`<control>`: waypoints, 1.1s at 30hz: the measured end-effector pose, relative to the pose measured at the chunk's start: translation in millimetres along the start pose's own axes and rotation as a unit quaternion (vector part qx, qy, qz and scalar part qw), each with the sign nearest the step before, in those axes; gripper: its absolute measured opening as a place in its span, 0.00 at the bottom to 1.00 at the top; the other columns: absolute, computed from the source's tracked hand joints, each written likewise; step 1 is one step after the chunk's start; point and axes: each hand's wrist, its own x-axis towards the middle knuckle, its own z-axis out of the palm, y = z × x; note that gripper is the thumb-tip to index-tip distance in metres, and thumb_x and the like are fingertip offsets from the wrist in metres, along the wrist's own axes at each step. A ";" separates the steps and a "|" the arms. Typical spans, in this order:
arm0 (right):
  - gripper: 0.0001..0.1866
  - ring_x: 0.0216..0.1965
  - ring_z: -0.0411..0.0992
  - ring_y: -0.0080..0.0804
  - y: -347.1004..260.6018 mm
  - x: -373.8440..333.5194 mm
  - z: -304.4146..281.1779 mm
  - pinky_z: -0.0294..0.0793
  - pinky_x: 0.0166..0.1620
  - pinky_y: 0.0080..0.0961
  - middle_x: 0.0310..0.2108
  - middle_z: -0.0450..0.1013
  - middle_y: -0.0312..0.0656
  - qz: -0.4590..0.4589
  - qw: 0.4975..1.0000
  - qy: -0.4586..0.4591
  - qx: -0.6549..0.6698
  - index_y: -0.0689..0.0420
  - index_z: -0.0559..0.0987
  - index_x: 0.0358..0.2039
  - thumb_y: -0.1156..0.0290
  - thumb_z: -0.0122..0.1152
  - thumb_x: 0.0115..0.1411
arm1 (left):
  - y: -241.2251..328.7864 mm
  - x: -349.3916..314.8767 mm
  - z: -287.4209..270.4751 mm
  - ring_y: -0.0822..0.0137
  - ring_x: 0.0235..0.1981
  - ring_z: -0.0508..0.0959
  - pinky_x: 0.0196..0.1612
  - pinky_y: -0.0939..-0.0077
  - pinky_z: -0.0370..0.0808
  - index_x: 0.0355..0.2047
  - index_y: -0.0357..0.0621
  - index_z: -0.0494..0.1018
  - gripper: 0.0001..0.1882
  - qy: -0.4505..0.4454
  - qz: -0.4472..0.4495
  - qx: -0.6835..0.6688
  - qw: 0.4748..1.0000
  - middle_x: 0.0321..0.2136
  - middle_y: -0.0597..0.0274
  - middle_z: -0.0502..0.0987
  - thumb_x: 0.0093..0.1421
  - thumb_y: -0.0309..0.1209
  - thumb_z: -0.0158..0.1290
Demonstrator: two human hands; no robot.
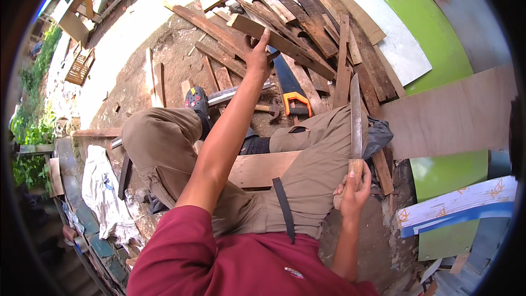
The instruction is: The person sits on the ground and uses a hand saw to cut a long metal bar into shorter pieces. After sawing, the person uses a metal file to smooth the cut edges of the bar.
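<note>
A white cloth [104,186] lies crumpled on the ground at the far left. The left hand [256,55] reaches forward, its grip closed around a wooden plank [274,41] on the scrap-wood pile. Just beyond lies a handsaw [290,90] with an orange handle. The right hand [355,189] has its grip clenched on a long knife [355,118], blade pointing away over the right knee.

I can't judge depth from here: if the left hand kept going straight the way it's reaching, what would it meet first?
The left hand already touches a wooden plank atop the scrap pile. Pushing on, it would likely meet the stacked dark boards behind; depth there is unclear.
</note>
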 end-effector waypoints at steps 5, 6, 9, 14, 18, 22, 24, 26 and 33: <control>0.23 0.21 0.66 0.19 -1.0 7.5 -10.5 0.73 0.25 0.23 0.27 0.68 0.38 -0.077 0.995 0.052 0.042 0.64 0.63 0.63 0.70 0.53 0.71 | -61.6 4.8 40.3 0.43 0.68 0.62 0.62 0.21 0.58 0.72 0.44 0.49 0.49 -0.023 -0.145 0.063 0.987 0.70 0.47 0.56 0.64 0.66 0.48; 0.23 0.21 0.66 0.19 -2.5 9.7 -10.8 0.73 0.25 0.23 0.28 0.68 0.38 -0.088 0.994 0.054 0.039 0.64 0.63 0.62 0.70 0.53 0.71 | -71.2 12.9 33.9 0.42 0.69 0.61 0.63 0.21 0.57 0.73 0.44 0.49 0.52 -0.075 -0.220 0.112 0.966 0.71 0.46 0.56 0.64 0.70 0.44; 0.22 0.22 0.66 0.19 -2.9 19.9 -6.0 0.73 0.25 0.22 0.30 0.69 0.38 -0.115 0.990 0.064 0.042 0.64 0.63 0.62 0.71 0.54 0.71 | -82.6 13.5 25.9 0.43 0.66 0.67 0.65 0.34 0.62 0.68 0.37 0.64 0.58 -0.237 -0.250 0.452 0.823 0.69 0.42 0.62 0.57 0.79 0.41; 0.23 0.22 0.66 0.19 21.1 54.9 8.4 0.72 0.25 0.21 0.31 0.69 0.38 -0.173 0.980 0.100 0.019 0.64 0.63 0.63 0.71 0.54 0.71 | -129.0 4.1 -35.0 0.52 0.50 0.82 0.53 0.63 0.77 0.52 0.33 0.78 0.40 -0.318 -0.102 0.588 0.737 0.48 0.42 0.82 0.61 0.62 0.56; 0.27 0.43 0.79 0.43 34.4 121.4 30.0 0.77 0.46 0.37 0.50 0.75 0.57 -0.249 0.956 0.117 -0.099 0.68 0.65 0.63 0.69 0.58 0.68 | -117.9 -18.2 -132.4 0.55 0.43 0.83 0.48 0.63 0.78 0.51 0.35 0.79 0.31 -0.229 -0.138 0.663 0.699 0.41 0.48 0.84 0.64 0.53 0.58; 0.30 0.54 0.74 0.59 19.3 214.1 46.9 0.73 0.55 0.46 0.52 0.75 0.64 -0.277 0.917 0.137 -0.251 0.67 0.67 0.62 0.60 0.57 0.67 | -100.4 -53.9 -197.4 0.48 0.51 0.81 0.56 0.60 0.76 0.52 0.38 0.79 0.30 -0.267 -0.172 0.726 0.610 0.47 0.43 0.82 0.62 0.53 0.59; 0.30 0.53 0.74 0.62 20.5 271.5 39.8 0.73 0.54 0.49 0.53 0.75 0.63 -0.253 0.913 0.163 -0.276 0.65 0.68 0.62 0.56 0.55 0.67 | -96.1 -68.2 -190.9 0.47 0.50 0.82 0.54 0.59 0.77 0.50 0.37 0.79 0.29 -0.265 -0.161 0.723 0.618 0.46 0.42 0.83 0.63 0.51 0.59; 0.30 0.53 0.74 0.63 20.1 312.5 48.8 0.74 0.52 0.51 0.54 0.74 0.64 -0.253 0.902 0.179 -0.300 0.63 0.69 0.61 0.53 0.54 0.68 | -86.0 -78.1 -199.5 0.45 0.49 0.82 0.53 0.58 0.77 0.51 0.36 0.79 0.27 -0.261 -0.137 0.717 0.632 0.46 0.41 0.82 0.64 0.49 0.57; 0.28 0.50 0.73 0.63 57.8 405.9 48.8 0.73 0.54 0.52 0.51 0.74 0.62 -0.289 0.854 0.150 -0.405 0.61 0.68 0.60 0.57 0.59 0.66 | -45.7 -103.5 -195.8 0.47 0.51 0.81 0.55 0.59 0.76 0.52 0.38 0.78 0.26 -0.227 -0.106 0.646 0.721 0.48 0.42 0.82 0.66 0.48 0.57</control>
